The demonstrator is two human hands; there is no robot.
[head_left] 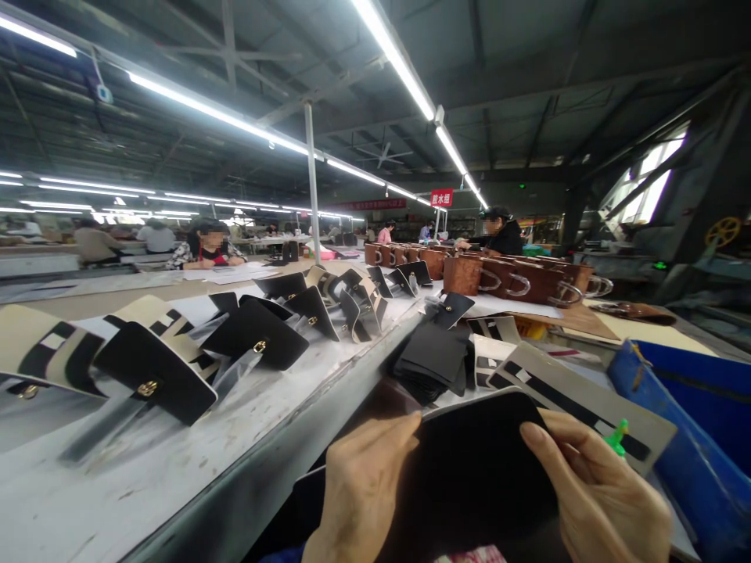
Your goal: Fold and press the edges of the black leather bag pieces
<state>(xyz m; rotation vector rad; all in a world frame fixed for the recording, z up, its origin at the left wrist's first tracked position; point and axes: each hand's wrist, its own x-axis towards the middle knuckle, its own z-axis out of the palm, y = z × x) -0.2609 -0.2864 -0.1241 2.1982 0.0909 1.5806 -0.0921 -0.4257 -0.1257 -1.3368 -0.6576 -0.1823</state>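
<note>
The fingers of the left hand (369, 477) are clamped on the left edge of a black panel (475, 469), near its top. Across from them, the right hand (604, 485) grips the upper right corner, thumb laid over the dark face and the other fingers bent at the edge. So the panel hangs between both hands, tilted, close to the person's body, with its lower part running out of sight. A scrap of red-and-white cloth (472, 555) peeks in below it.

Just beyond the panel's top edge sits a stack of black pieces (432, 356), and to its right lie pale sheets with black stripes (587, 399). A small green object (617, 438) shows just behind the right hand; what it is, I can't make out. Further right stands a blue bin (651, 414).

Over on the left stretches a long white surface (264, 453), carrying rows of black flaps (156, 371) with gold clasps (148, 388) and clear plastic strips (109, 430). Farther back, brown bags (522, 281) stand in a line, a co-worker in dark clothes (508, 236) behind them. Another co-worker (208, 249) leans over a surface at the left, beneath long bright lights (220, 113).
</note>
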